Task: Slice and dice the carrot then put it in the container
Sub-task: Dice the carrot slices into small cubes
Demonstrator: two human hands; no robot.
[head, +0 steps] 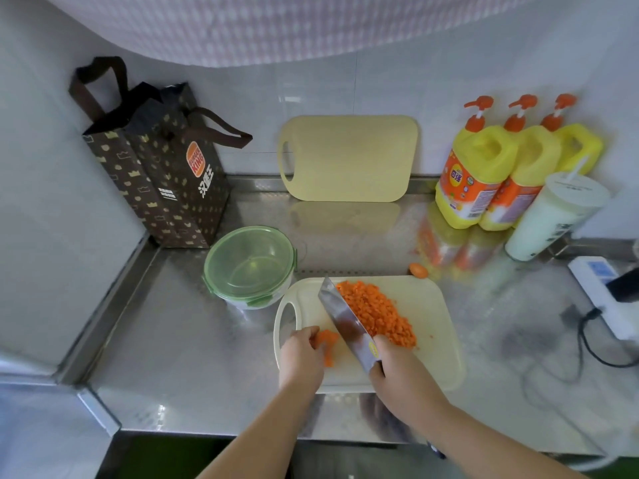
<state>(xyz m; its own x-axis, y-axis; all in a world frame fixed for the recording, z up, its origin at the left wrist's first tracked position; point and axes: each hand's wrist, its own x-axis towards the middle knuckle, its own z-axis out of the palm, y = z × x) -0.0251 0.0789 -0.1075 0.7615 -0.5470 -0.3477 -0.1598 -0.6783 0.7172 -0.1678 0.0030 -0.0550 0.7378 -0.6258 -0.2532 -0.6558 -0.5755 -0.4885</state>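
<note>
Carrot strips (326, 344) — stiff, light, apt to scatter — gripped near-left by left hand (301, 352), best held behind the cut; right hand (394, 363) clenched round knife (345, 318).

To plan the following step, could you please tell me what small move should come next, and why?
Probably chop the broad steel cleaver down through the orange carrot strips under the left hand: they are undiced, while the diced carrot pile lies beyond the blade.

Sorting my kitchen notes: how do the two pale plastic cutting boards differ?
The yellowish cutting board stands leaning against the tiled wall, bare; the cream cutting board lies flat on the steel counter, carrying diced carrot. Both are rounded rectangles with a handle hole at the left.
</note>
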